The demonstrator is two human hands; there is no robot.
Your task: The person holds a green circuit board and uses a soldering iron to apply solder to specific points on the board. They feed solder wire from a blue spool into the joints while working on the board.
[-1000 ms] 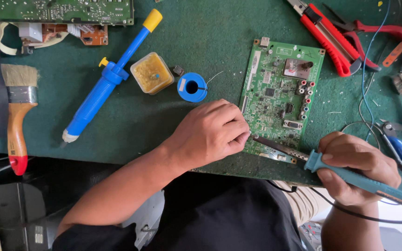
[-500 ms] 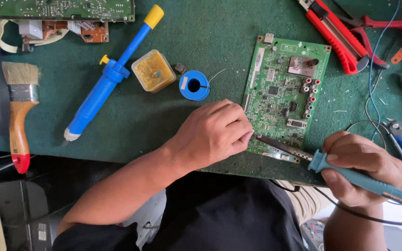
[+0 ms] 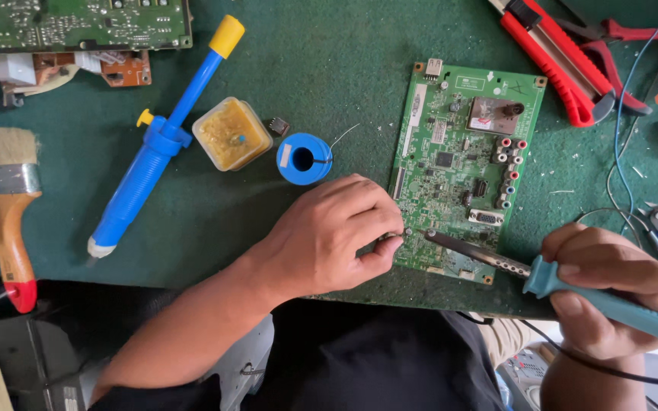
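Green circuit board (image 3: 462, 164) shifted slightly; left hand (image 3: 336, 228) pinches its edge, right hand (image 3: 611, 293) grips soldering iron (image 3: 573, 285)

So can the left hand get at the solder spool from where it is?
Probably yes. The left hand rests on the board's near-left edge, and the blue solder spool lies just beyond it on bare green mat, nothing between.

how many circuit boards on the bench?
3. A green board under the left hand and soldering iron, a large green one top left, a small brown one below it. More may lie out of view.
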